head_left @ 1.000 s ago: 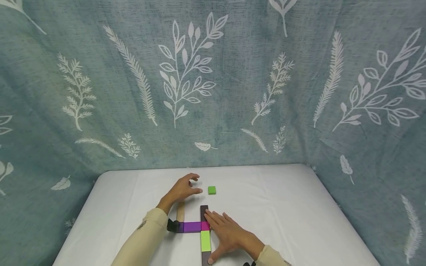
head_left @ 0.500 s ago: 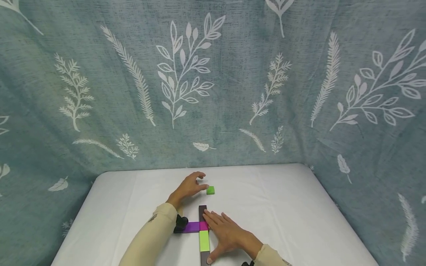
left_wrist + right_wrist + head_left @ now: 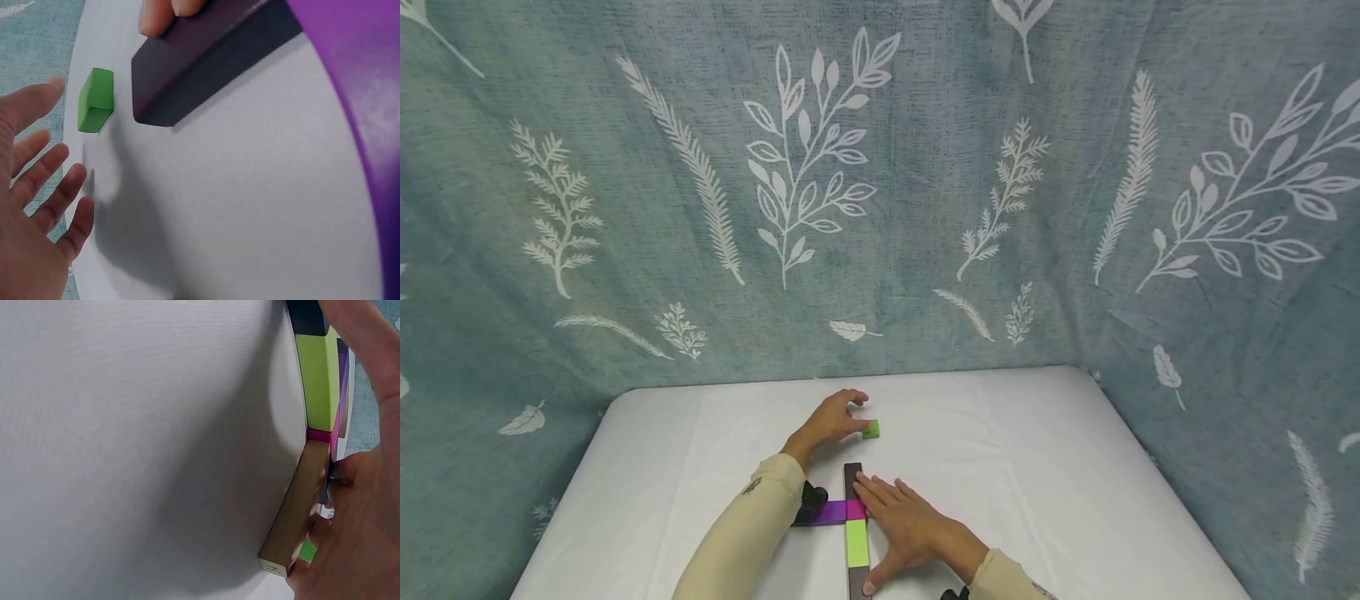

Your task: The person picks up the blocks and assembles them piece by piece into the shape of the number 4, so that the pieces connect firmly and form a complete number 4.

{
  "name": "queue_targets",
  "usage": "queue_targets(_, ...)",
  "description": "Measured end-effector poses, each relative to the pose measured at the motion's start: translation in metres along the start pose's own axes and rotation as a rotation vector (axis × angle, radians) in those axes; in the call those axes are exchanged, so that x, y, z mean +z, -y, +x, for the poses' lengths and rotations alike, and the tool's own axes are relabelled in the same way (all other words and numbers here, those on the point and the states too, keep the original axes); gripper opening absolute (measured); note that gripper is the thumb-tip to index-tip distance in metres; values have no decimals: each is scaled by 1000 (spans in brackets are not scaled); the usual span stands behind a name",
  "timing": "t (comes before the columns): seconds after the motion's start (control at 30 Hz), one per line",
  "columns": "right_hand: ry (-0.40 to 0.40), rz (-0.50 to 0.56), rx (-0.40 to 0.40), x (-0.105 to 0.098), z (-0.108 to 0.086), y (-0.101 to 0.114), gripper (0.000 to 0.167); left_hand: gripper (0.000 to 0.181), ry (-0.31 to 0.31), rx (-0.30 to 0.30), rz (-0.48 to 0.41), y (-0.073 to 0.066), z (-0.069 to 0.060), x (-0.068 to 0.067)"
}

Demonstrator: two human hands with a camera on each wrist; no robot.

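Note:
On the white table, my left hand [image 3: 831, 421] reaches beside a small green block [image 3: 872, 430]. Its thumb overlaps the block in the head view, but the left wrist view shows the hand apart from the green block [image 3: 95, 100], fingers loosely spread. My right hand [image 3: 910, 529] lies spread along a row of blocks. Fingertips rest on the far dark block [image 3: 852, 475], and the thumb rests on the near dark block [image 3: 857, 579]. Between them are a pink block [image 3: 856, 510] and a lime block [image 3: 857, 543]. A brown wooden bar [image 3: 297, 506] shows beneath the right fingers.
A purple block [image 3: 831, 512] extends left from the pink one, partly covered by the left arm and its black wrist camera [image 3: 812, 497]. Behind the white tabletop [image 3: 1000, 433] hangs a blue-green leaf-patterned curtain [image 3: 925, 208].
My left hand has moved right, up to the green block, and its sleeve now covers the tan bar seen earlier. The right hand stays on the row. The head view has shifted slightly.

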State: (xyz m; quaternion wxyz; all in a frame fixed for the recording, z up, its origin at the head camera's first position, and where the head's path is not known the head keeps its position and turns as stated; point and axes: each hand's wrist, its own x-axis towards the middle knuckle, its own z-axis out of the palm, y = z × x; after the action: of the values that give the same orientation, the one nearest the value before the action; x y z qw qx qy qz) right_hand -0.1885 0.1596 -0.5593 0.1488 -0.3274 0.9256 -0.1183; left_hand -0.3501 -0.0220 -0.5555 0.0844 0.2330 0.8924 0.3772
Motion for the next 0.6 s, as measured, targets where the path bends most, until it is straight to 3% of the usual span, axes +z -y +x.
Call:
queue_targets(0.3,9,7,5,0,0,-1,134,53,78,48,102,1,3,4)
queue_targets(0.6,9,5,5,0,0,0,134,37,111,20,168,-8,4,5)
